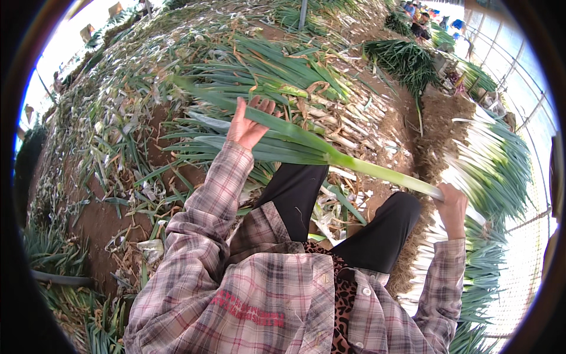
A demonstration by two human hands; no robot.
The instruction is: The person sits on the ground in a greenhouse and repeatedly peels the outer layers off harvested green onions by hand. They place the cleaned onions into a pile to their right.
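Observation:
A single leek (383,171) stretches across in front of me above my knees, its white base to the right and its green leaves fanning out to the left. My right hand (451,211) is closed round the white base end. My left hand (252,123) is at the leaves, fingers stretched and apart, with one leaf lying across the palm. Beyond the held leek, a loose heap of untrimmed leeks (348,121) lies on the soil, with dry brown leaves among the stalks.
Along my right runs a long row of leeks (489,159) with pale stalks and roots. Another green bunch (404,62) lies farther off. Leaf scraps (132,118) cover the ground at the left. People (420,26) sit at the far right, near a translucent wall (501,44).

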